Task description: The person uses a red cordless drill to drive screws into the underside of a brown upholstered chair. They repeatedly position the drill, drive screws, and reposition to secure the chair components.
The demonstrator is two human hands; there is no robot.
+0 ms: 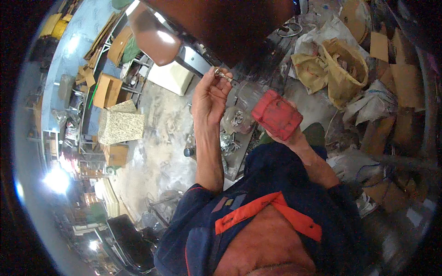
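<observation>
My left hand point(211, 97) is raised near a brown armrest point(154, 39), pinching a small shiny metal bolt point(223, 75) between thumb and fingers. To its right, my right hand point(296, 139) grips a cordless power driver with a red battery block point(277, 115). The driver's narrow tip points toward the bolt, close to my left fingers. Its red block hides most of my right fingers. Above both hands is the dark brown underside or panel of a seat point(230, 23). Just below the driver, a clear container point(237, 120) holds small metal hardware.
More loose metal parts point(229, 141) lie below the container. At right stand an open yellowish sack point(345, 73) and cardboard pieces point(407, 87). Left of my arm are a white cushion-like block point(170, 77), a speckled block point(122, 126), an open cardboard box point(108, 90) and shelving.
</observation>
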